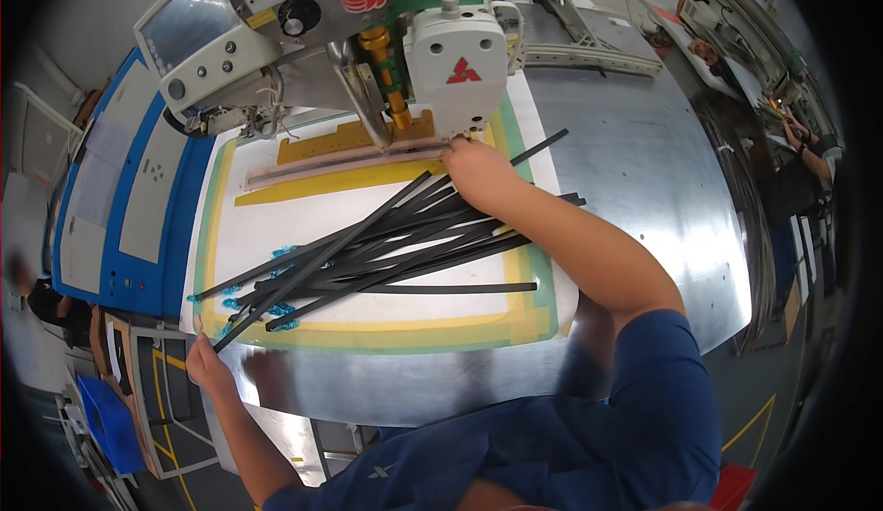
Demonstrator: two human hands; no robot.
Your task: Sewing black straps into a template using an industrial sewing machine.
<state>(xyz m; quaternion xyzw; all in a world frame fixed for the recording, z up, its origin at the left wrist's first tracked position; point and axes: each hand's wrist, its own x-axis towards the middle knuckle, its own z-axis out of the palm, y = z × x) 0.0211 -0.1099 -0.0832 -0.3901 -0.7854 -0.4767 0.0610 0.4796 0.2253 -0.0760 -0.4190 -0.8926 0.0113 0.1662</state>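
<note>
Head camera, looking down: a pile of black strips (pixel 386 249) fans across the white work board (pixel 276 221). Left hand (pixel 208 367), at seven o'clock, pinches one strip's end. Right hand (pixel 476 169), at twelve o'clock, presses curled fingers near the sewing machine head (pixel 455 65).

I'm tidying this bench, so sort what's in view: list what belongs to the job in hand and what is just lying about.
In the job:
- left hand, pinching the near end of one black strip
- right hand, pressed on the pinkish strip under the machine head
- pile of black strips

Lying about:
- blue control cabinet
- long metal rail on the steel table
</note>
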